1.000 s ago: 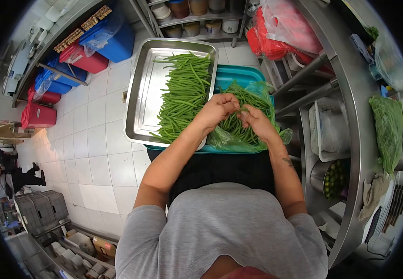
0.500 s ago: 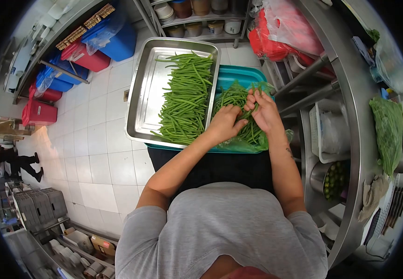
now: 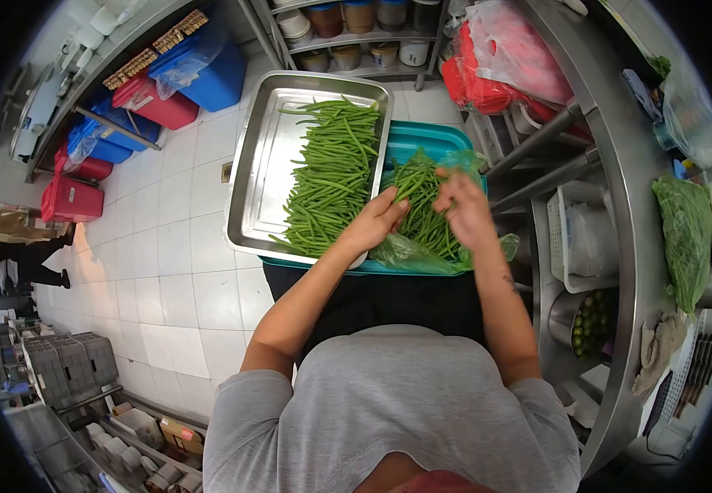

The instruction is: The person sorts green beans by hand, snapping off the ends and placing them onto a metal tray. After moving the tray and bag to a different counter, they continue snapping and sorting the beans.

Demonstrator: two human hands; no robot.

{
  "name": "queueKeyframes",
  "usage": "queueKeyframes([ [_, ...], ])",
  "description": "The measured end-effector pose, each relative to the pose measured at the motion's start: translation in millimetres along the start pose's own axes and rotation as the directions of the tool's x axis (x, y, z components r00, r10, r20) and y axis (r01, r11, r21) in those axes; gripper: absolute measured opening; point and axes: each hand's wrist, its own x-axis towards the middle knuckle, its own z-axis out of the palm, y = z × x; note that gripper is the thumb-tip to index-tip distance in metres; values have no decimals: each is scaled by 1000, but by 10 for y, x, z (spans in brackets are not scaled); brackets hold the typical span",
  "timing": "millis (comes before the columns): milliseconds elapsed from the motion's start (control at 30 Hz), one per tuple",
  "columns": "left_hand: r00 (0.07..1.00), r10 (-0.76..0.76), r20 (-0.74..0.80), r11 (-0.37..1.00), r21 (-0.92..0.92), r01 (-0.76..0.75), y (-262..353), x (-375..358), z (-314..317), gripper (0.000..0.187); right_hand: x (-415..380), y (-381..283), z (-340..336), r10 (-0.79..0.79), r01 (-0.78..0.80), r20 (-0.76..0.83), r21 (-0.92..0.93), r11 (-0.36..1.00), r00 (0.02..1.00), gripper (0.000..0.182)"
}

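Green beans (image 3: 331,177) lie in a thick row in the right part of a steel tray (image 3: 261,189). The tray rests partly on a teal tub (image 3: 426,135), which holds more beans (image 3: 430,222) in a clear plastic bag (image 3: 413,253). My left hand (image 3: 379,220) is at the tray's right edge, its fingers closed around a few green beans beside the bag. Above the bagged beans is my right hand (image 3: 464,205), blurred by motion, fingers apart and bent, with nothing seen in it.
Blue and red bins (image 3: 200,74) line the upper left. Shelves with tubs (image 3: 344,37) stand ahead. On the right is a steel counter (image 3: 619,164) with a bag of greens (image 3: 683,238); a white basket (image 3: 566,238) sits below. Another person (image 3: 23,263) is at far left.
My left hand has moved slightly left toward the tray with beans in its fingers. My right hand has opened and shifted a little down. The other person has changed posture.
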Motion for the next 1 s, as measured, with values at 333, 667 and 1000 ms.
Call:
queueKeyframes([
  [333,978,206,-34,821,550,-154,240,-123,172,35,-8,63,123,162,-100,165,-332,938,973,21],
  [667,880,344,328,611,633,-475,571,314,-214,18,-79,-215,100,299,-4,298,-702,712,906,22],
  [1000,765,618,181,379,784,-492,412,397,-30,10,-140,-254,90,376,-247,208,-463,851,903,19],
])
